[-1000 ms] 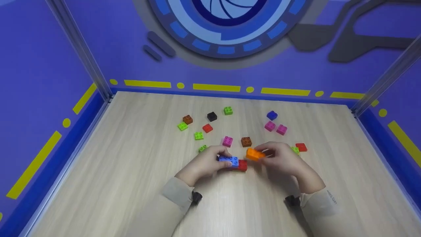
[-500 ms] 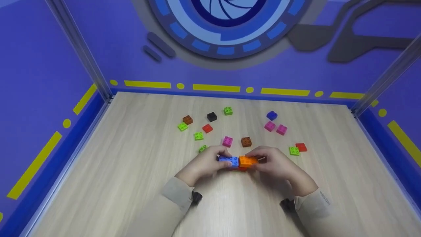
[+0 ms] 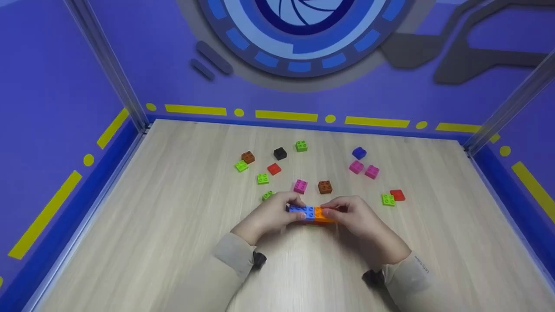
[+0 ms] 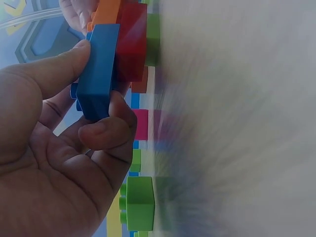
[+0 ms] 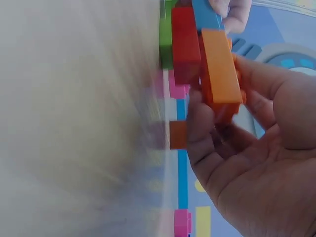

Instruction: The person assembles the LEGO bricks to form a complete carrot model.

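My left hand (image 3: 271, 212) pinches a blue toy building brick (image 3: 308, 212) between thumb and fingers. From the other side, my right hand (image 3: 354, 214) grips an orange brick (image 3: 318, 213), thumb on its studded top in the right wrist view. Blue and orange lie end to end above a red brick (image 4: 132, 42), which overlaps both from below. A green brick (image 5: 166, 44) shows along the red one's underside. In the left wrist view the blue brick (image 4: 98, 69) projects past the red one, and the orange brick (image 5: 219, 66) does so on the right.
Behind the hands lie a magenta brick (image 3: 300, 186) and a brown brick (image 3: 324, 187). Several bricks are scattered at the back left, among them a black brick (image 3: 280, 153). Further right are a dark blue brick (image 3: 359, 152), two magenta ones and a green brick (image 3: 388, 199) touching a red brick (image 3: 397, 195).
My right hand has brought the orange brick left and down onto the red brick, against the blue one's end. The left hand has kept its grip in place.
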A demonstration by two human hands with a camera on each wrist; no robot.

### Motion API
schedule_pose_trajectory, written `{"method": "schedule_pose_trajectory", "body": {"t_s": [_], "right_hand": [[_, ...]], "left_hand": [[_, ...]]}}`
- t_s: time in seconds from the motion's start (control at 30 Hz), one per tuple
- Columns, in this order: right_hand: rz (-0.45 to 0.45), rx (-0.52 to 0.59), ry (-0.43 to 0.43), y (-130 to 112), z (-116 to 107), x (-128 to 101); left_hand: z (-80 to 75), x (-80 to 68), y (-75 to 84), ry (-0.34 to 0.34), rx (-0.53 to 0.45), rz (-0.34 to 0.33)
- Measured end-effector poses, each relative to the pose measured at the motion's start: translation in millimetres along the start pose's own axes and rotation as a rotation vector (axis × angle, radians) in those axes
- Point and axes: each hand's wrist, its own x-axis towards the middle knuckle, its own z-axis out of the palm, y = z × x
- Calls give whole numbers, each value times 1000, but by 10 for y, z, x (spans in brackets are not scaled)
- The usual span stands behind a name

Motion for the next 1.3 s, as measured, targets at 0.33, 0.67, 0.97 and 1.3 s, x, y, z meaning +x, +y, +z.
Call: {"method": "schedule_pose_trajectory", "body": {"t_s": [0.33, 0.67, 0.97, 1.3], "right_hand": [[120, 36, 52, -62, 67, 22], [123, 60, 53, -58, 69, 41], [174, 39, 68, -102, 80, 35], [176, 45, 75, -75, 107, 19]], "left_hand": [[-4, -10, -1, 1, 7, -8], [-56, -27, 21, -7, 109, 21], [-420, -86, -26, 74, 87, -21], [-590, -66, -267, 126, 70, -125]]}}
